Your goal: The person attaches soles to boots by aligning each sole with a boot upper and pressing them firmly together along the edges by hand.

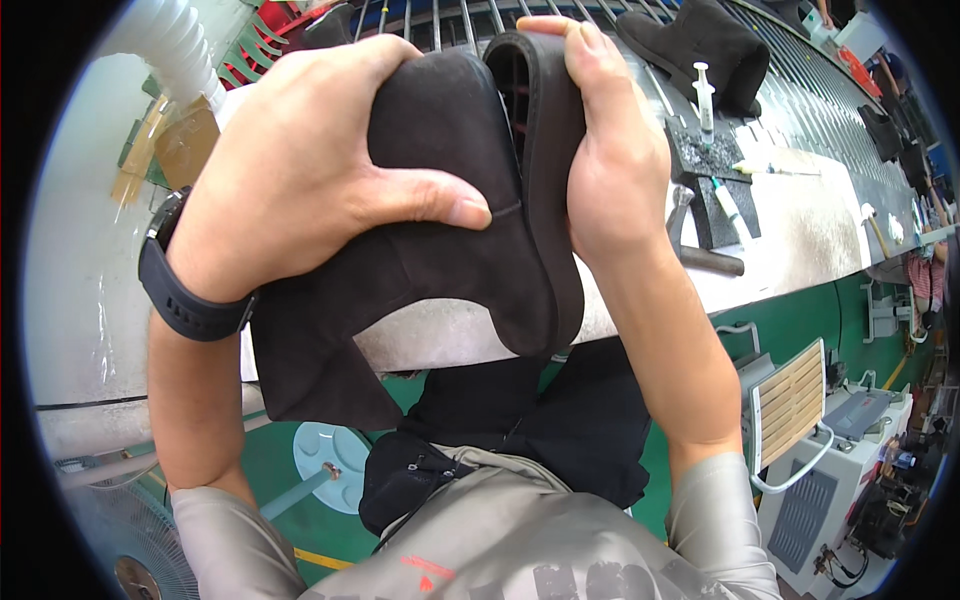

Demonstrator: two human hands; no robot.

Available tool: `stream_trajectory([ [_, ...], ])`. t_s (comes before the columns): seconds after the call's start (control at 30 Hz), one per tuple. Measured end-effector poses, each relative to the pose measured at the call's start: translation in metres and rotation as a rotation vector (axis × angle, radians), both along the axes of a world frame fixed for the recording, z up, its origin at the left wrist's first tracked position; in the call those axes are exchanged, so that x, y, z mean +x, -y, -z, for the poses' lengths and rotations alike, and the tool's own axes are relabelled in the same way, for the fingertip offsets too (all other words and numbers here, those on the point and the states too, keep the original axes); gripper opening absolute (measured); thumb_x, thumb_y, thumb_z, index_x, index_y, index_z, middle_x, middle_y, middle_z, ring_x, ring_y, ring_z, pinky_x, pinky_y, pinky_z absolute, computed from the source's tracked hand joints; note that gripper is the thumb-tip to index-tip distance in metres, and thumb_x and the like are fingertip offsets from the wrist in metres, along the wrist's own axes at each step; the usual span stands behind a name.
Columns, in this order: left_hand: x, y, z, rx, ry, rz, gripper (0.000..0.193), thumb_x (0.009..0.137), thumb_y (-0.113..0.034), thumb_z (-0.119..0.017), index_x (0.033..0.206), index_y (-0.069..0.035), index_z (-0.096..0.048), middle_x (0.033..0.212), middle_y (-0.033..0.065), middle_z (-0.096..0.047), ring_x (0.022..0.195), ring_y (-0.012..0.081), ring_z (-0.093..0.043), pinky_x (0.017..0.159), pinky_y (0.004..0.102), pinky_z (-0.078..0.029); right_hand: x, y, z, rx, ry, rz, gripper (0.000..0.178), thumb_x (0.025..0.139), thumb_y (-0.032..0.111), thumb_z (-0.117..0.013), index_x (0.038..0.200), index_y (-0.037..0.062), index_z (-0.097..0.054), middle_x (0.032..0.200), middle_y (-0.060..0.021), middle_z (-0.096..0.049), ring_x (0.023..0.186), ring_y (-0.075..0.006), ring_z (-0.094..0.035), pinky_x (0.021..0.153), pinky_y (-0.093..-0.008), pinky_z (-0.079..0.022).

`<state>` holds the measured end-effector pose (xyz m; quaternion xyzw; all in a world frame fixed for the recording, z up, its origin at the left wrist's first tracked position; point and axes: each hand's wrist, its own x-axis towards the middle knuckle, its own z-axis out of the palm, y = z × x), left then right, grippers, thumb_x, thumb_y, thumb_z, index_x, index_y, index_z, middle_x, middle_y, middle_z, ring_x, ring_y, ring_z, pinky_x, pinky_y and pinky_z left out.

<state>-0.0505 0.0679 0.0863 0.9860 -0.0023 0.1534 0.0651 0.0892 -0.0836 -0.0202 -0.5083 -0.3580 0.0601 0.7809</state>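
Observation:
A dark brown suede ankle boot (pixel 420 265) lies sideways in front of me, its shaft toward the lower left. My left hand (pixel 300 160) is wrapped over its forefoot, thumb across the side. Against the boot's bottom stands a dark rubber sole (pixel 552 190), gripped by my right hand (pixel 618 150) with its palm on the outer face. At the toe a gap opens between boot and sole, showing the sole's ribbed inside; toward the heel the two lie close together. Some fingers of both hands are hidden behind the work.
On the white bench (pixel 800 230) to the right lie a hammer (pixel 705 258), a syringe (pixel 705 105) and a dark block (pixel 715 205). Another dark boot (pixel 700 50) rests on the metal roller rack (pixel 800 85) behind. At left hangs a white flexible duct (pixel 165 45); a round stool (pixel 325 465) stands below.

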Motion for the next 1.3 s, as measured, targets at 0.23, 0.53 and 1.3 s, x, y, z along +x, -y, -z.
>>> stream_trajectory([
  [0.23, 0.002, 0.0, 0.0, -0.057, 0.004, 0.027, 0.088, 0.065, -0.052, -0.101, 0.124, 0.007, -0.07, 0.102, 0.0241, -0.076, 0.1, 0.0418, -0.074, 0.091, 0.0434, -0.057, -0.006, 0.004, 0.006, 0.155, -0.25, -0.061, 0.047, 0.118, 0.036, -0.038, 0.139, 0.0003, -0.062, 0.118, -0.0109, -0.073, 0.105, -0.0155, -0.069, 0.096, -0.0308, -0.056],
  [0.53, -0.003, 0.005, -0.005, -0.02, -0.03, 0.0, 0.097, 0.062, -0.055, -0.101, 0.125, 0.01, -0.068, 0.109, 0.0273, -0.075, 0.107, 0.0444, -0.072, 0.095, 0.0451, -0.056, -0.017, 0.011, -0.022, 0.01, 0.015, -0.095, 0.026, 0.114, 0.022, -0.059, 0.126, -0.0012, -0.063, 0.09, 0.0043, -0.06, 0.082, -0.0008, -0.05, 0.073, -0.0202, -0.042],
  [1.3, -0.049, 0.051, -0.022, 0.138, 0.026, 0.118, 0.099, 0.056, -0.055, -0.097, 0.13, 0.004, -0.065, 0.111, 0.0146, -0.071, 0.093, 0.0346, -0.071, 0.08, 0.0467, -0.054, -0.054, 0.062, -0.039, -0.1, 0.39, 0.085, 0.043, 0.108, 0.027, -0.057, 0.135, -0.0073, -0.057, 0.118, -0.0174, -0.064, 0.099, -0.0213, -0.062, 0.09, -0.0339, -0.051],
])
